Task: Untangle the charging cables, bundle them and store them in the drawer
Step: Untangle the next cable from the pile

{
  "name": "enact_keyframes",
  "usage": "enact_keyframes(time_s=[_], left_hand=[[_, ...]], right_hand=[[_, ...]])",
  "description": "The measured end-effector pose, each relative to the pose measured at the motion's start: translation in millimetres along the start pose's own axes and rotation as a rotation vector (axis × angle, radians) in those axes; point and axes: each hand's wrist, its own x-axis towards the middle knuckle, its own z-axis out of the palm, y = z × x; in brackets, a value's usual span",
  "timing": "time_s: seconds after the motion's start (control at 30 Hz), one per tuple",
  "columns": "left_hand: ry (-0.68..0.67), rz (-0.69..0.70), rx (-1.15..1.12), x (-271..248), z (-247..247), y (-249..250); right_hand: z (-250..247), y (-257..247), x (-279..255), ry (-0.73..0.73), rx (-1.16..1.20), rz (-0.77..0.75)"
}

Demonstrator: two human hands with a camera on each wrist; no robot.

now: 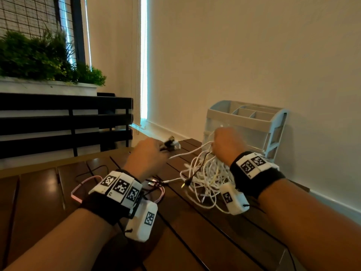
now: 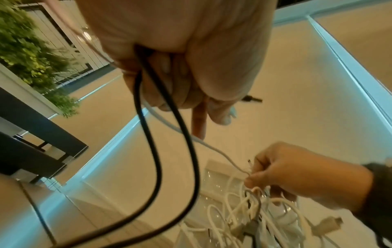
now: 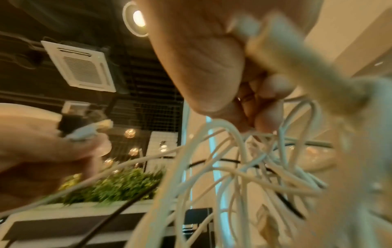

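Pale blue organizer [image 1: 277, 132] against the far wall, right side; top compartments [image 1: 252, 112] open upward, contents not discernible; clear-fronted drawer tiers below, partly hidden behind the right hand [image 1: 227, 144]. Cannot tell whether any drawer is pulled out.

Right hand raised just in front of the organizer, fingers [image 3: 273, 87] curled round the top of a white cable tangle [image 1: 207, 173] whose lower loops hang down to the wooden slatted surface [image 1: 195, 231]. Left hand [image 1: 148, 155] to the left and level with it, fingers clamped on a black cable [image 2: 152, 134] looping downward and on a white cable [image 2: 214, 147]; plug ends [image 1: 172, 144] protruding past the knuckles. White cable stretched taut between both hands.

Pink cable [image 1: 82, 189] and thin black cable [image 1: 93, 170] lying loose on the surface under the left wrist. Small connectors [image 1: 185, 182] dangling at the tangle's near edge.

Left of the surface, black slatted railing [image 1: 64, 122] with a planter of greenery [image 1: 39, 57] on top. Bare boards in the near foreground, between and below both forearms; surface's right edge running close beside the wall.
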Motion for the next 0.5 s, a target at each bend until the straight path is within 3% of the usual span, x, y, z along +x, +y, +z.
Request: enact_keyframes(time_s=[0.07,0.13,0.2,0.27,0.43,0.5], left_hand=[[0.115,-0.011,-0.027,3,-7,2],[0.152,0.015,0.071,2,-8,6],[0.168,0.020,0.170,0,-9,7],[0.165,0.003,0.234,2,-14,3],[0.003,0.036,0.300,2,-15,5],[-0.074,0.091,0.371,0,-6,6]], right_hand=[[1,4,1,0.072,0.033,0.059],[7,-5,-7,0.066,0.044,-0.017],[19,-11,-15,-0.056,-0.010,-0.162],[24,-6,-15,-0.206,-0.086,-0.207],[20,2,-11,-0.339,-0.271,-0.173],[10,0,-6,-0.259,-0.247,-0.111]])
